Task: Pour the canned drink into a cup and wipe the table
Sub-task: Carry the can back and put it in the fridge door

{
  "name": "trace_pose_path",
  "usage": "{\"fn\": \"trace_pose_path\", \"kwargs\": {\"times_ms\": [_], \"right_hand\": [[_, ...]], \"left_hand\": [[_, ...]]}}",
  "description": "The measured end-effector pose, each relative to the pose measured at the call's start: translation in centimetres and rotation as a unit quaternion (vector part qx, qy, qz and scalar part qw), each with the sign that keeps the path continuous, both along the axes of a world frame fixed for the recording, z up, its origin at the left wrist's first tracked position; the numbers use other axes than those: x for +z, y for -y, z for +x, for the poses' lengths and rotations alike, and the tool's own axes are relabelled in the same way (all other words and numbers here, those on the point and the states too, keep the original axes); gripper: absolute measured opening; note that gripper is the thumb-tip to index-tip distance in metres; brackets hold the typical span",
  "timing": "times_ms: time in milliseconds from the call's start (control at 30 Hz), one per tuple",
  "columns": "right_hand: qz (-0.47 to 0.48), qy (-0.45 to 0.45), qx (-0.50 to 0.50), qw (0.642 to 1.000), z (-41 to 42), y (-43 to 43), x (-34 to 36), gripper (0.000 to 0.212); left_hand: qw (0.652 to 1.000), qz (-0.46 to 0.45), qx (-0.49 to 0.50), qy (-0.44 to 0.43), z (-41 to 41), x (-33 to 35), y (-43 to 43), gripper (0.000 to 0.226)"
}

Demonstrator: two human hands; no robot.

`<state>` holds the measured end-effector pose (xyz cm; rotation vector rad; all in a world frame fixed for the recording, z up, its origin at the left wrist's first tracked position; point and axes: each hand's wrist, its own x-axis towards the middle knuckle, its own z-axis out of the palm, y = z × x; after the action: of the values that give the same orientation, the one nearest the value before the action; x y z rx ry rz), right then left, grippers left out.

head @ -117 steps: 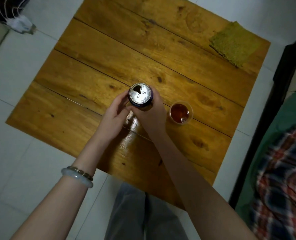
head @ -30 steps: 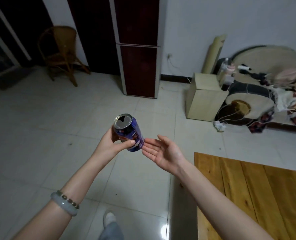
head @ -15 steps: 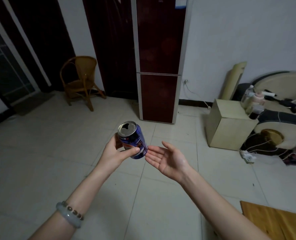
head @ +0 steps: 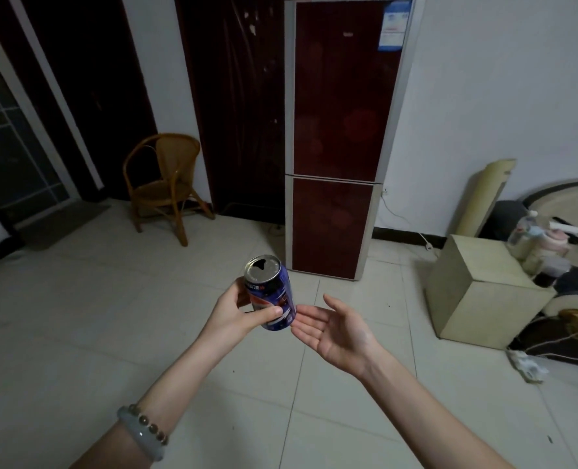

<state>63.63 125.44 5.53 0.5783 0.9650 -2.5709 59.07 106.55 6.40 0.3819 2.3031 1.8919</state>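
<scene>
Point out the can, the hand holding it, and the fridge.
can point(head: 278, 292): head view, blue side wall.
left hand point(head: 236, 310): head view, middle of the hand.
fridge point(head: 338, 130): head view, upper door.

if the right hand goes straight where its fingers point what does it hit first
Probably the lower end of the blue drink can, which the left hand grips; the open right hand points its fingertips at it, though depth is unclear.

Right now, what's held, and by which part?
Left hand grips the blue can round its lower side wall; right hand is open, holding nothing.
</scene>
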Motion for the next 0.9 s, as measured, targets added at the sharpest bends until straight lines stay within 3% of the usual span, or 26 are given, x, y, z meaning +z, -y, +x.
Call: {"fn": "trace_pose_path", "kwargs": {"times_ms": [900], "right_hand": [[0.027, -0.028, 0.010, 0.999, -49.2, -5.0, 1.4, 0.045]], "left_hand": [[0.999, -0.009, -0.031, -0.023, -48.9, 2.3, -4.8, 0.053]]}}
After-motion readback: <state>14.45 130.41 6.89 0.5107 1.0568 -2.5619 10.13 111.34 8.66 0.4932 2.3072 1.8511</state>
